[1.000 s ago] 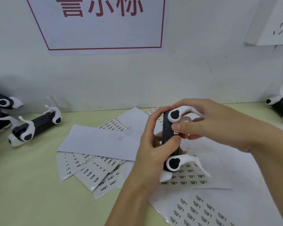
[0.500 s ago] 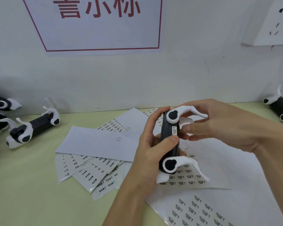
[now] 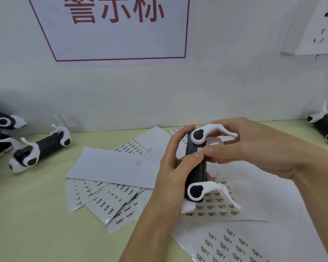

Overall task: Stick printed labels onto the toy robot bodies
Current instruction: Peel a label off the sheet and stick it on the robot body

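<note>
The left hand (image 3: 170, 178) curls round the upright black toy robot body (image 3: 196, 167) above the label sheets (image 3: 222, 207), while the right hand (image 3: 254, 146) pinches a small label (image 3: 199, 149), mostly hidden by its fingertips, against it.

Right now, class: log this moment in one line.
left hand: grips black-and-white toy robot body | right hand: presses small white label | stage: sticking

Small label (image 3: 200, 149) mostly under right thumb (image 3: 208, 150)
</note>
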{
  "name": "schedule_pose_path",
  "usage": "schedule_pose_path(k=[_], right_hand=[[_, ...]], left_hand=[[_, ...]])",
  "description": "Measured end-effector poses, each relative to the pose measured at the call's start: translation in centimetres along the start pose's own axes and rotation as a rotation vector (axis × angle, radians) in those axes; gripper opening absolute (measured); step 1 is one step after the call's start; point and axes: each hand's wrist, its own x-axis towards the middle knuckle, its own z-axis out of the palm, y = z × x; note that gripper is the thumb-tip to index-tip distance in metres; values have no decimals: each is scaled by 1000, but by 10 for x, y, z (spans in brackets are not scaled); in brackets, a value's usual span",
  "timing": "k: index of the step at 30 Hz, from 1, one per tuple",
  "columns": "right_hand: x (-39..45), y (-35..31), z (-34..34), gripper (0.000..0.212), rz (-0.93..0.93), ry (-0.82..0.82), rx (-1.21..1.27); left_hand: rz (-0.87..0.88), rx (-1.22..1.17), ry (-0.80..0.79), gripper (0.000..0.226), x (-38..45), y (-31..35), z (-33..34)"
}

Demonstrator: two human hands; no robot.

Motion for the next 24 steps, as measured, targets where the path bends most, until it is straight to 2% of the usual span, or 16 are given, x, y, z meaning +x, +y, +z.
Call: schedule_pose_path(k=[9,16,19,24], right_hand=[[3,2,4,21,-42,47,23],[0,4,0,20,-31,9,7],[1,3,1,21,-37,-1,-7],[6,4,8,22,-44,99,-19]], left_hand=[[4,-59,-32,59,1,-1,-3],[-10,-67,-9,61,0,-1,0],[-36,-166,-10,54,0,2,4],[-85,-279,18,47,-2,7,6]])
